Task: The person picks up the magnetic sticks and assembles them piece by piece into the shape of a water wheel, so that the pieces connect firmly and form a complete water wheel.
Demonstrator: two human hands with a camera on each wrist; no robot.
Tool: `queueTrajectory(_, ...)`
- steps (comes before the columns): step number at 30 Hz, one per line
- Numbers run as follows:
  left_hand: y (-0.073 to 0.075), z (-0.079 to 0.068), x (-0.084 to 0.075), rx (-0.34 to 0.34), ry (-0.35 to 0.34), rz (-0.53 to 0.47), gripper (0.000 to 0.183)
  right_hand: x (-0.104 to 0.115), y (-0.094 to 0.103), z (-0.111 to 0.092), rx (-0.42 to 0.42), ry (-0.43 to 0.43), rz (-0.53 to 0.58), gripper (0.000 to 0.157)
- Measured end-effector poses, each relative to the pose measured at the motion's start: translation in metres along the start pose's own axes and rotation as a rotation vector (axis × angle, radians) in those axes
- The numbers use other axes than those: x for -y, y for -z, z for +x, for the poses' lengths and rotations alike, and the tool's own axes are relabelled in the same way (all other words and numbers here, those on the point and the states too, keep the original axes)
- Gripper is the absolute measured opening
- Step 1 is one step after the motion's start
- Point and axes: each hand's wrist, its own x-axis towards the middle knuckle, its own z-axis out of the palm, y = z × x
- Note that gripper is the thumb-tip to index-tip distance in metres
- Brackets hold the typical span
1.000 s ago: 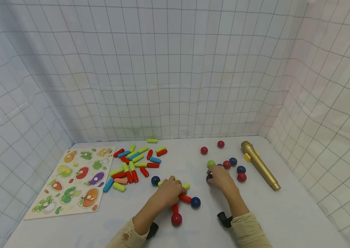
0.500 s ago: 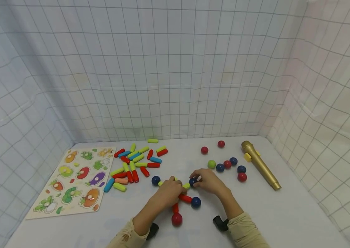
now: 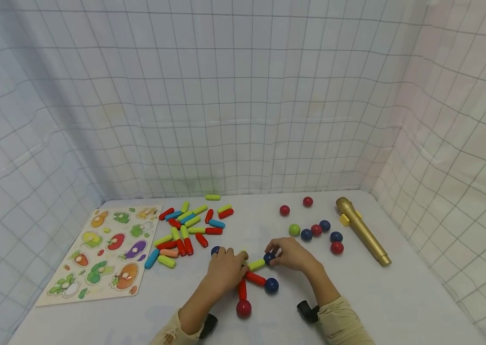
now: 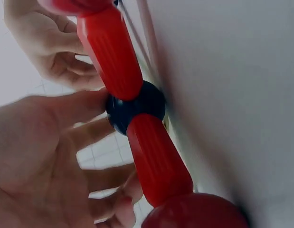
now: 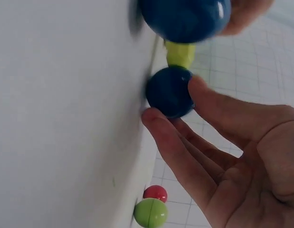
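My left hand [image 3: 225, 270] pinches a dark blue ball [image 4: 119, 115] at the middle of a ball-and-stick build lying low over the table. Two red rods [image 4: 158, 159] stick out of that ball; a red ball [image 3: 244, 309] and another blue ball [image 3: 271, 286] cap them. A yellow-green rod [image 3: 257, 265] also runs from the middle toward my right hand [image 3: 292, 254]. Between thumb and fingers, the right hand holds a dark blue ball [image 5: 169, 92] against this rod's outer end. One more blue ball [image 3: 215, 250] shows partly behind the left hand.
Several loose coloured rods [image 3: 197, 231] lie at the back left, beside a vegetable picture board [image 3: 109, 258]. Loose balls, among them a green ball [image 3: 294, 230] and a red ball [image 3: 336, 247], lie at the right. A gold toy microphone [image 3: 363, 231] lies farther right.
My right hand has brought a blue ball leftward from the loose balls to the yellow-green rod's end. My left hand has shifted slightly left, baring more of that rod.
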Motion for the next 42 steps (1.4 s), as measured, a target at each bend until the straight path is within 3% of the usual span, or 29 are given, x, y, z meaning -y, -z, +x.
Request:
queueTrajectory(4, 0.001, -0.001, 0.002, 0.075, -0.051, -0.002, 0.029, -0.001, 0.013, 0.005, -0.022, -0.083, -0.020, 0.023)
queueTrajectory(9, 0.002, -0.001, 0.004, 0.089, -0.085, -0.060, 0.027, -0.007, 0.038, 0.022, -0.215, -0.195, -0.213, 0.028)
queueTrajectory(11, 0.002, -0.001, 0.005, 0.086, -0.089, -0.089, 0.026, -0.011, 0.046, 0.028, -0.243, -0.230, -0.256, 0.031)
queueTrajectory(16, 0.002, -0.001, 0.005, 0.067, -0.093, -0.146, 0.024, -0.019, 0.053, 0.039, -0.208, -0.289, -0.283, 0.034)
queueTrajectory(22, 0.002, -0.001, 0.004, 0.052, -0.097, -0.146, 0.022, -0.022, 0.050, 0.045, -0.185, -0.311, -0.355, 0.023)
queueTrajectory(26, -0.001, -0.002, 0.003, 0.035, -0.105, -0.117, 0.023, -0.017, 0.044, 0.046, -0.159, -0.289, -0.323, 0.023)
queueTrajectory(35, -0.001, -0.003, -0.004, 0.021, -0.131, -0.097, 0.027, -0.004, 0.020, 0.052, -0.051, -0.035, -0.136, 0.028)
queueTrajectory(42, 0.000, -0.005, -0.005, 0.030, -0.126, -0.105, 0.026, 0.004, 0.009, 0.053, 0.009, 0.052, -0.030, 0.027)
